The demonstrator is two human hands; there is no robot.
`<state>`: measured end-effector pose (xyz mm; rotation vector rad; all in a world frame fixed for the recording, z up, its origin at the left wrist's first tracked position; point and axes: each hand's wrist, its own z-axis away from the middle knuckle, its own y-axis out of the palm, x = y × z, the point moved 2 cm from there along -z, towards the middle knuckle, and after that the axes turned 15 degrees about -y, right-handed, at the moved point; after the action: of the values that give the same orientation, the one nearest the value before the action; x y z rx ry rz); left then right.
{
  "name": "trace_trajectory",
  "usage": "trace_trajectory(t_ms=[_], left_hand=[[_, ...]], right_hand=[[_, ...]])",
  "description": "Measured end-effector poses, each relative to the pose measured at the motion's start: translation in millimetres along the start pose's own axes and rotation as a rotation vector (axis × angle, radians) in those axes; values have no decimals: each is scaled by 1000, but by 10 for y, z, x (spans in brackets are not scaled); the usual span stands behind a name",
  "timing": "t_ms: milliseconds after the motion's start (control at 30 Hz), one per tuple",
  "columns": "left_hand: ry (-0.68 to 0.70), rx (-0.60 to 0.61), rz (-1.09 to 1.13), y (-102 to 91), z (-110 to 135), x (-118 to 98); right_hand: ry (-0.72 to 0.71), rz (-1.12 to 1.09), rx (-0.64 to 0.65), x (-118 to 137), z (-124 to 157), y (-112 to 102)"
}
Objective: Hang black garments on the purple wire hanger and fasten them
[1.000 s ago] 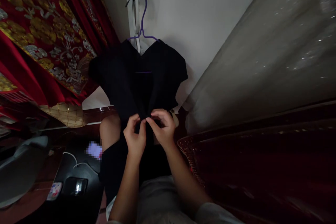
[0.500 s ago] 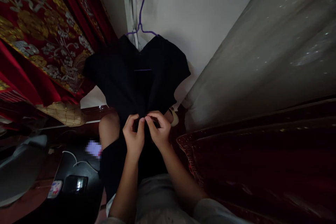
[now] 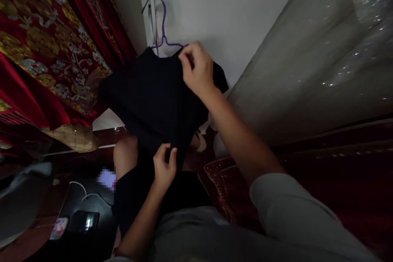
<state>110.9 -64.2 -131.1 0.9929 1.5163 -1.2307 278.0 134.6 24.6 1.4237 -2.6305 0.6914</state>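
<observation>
Black garment [image 3: 156, 98] hangs at frame centre on a purple hanger [image 3: 162, 28]. Left hand [image 3: 164, 168] pinches the front lower down, fingers closed. Right hand [image 3: 196, 69] grips the neckline, closed. Front appears fastened; collar adjustment seems outstanding.

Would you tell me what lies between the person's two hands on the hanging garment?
In the head view, only the black garment's front spans from the left hand up to the right hand.

Purple hanger [image 3: 162, 28] — carrying black garment [image 3: 153, 98]; wall-hung.
</observation>
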Motion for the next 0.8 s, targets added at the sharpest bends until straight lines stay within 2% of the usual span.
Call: trace_trajectory(t_ms=[33, 100, 200, 300, 400, 500, 600, 667, 800], left_hand=[[22, 23, -29, 5, -30, -50], [106, 16, -86, -67, -176, -235], [331, -64, -105, -304, -595, -691], [590, -137, -144, -485, -1111, -1210], [723, -132, -287, -488, -1530, -1580], [786, -107, -455, -386, -1736, -1710], [805, -111, -533, -289, -1747, -1689], [764, -108, -511, -259, -1691, -1660], [651, -129, -405, -274, -1546, -1668]], right_hand=[[-6, 1, 46, -15, -183, -19], [-9, -28, 87, 57, -360, -44], [61, -167, 15, 253, -269, -58], [289, -465, -84, 401, -71, -10], [595, -788, -114, 516, 29, 73], [747, -935, -121, 585, 41, 112], [746, -907, -156, 565, 33, 132], [698, -857, -175, 538, 14, 147], [439, -726, -184, 539, -81, 165]])
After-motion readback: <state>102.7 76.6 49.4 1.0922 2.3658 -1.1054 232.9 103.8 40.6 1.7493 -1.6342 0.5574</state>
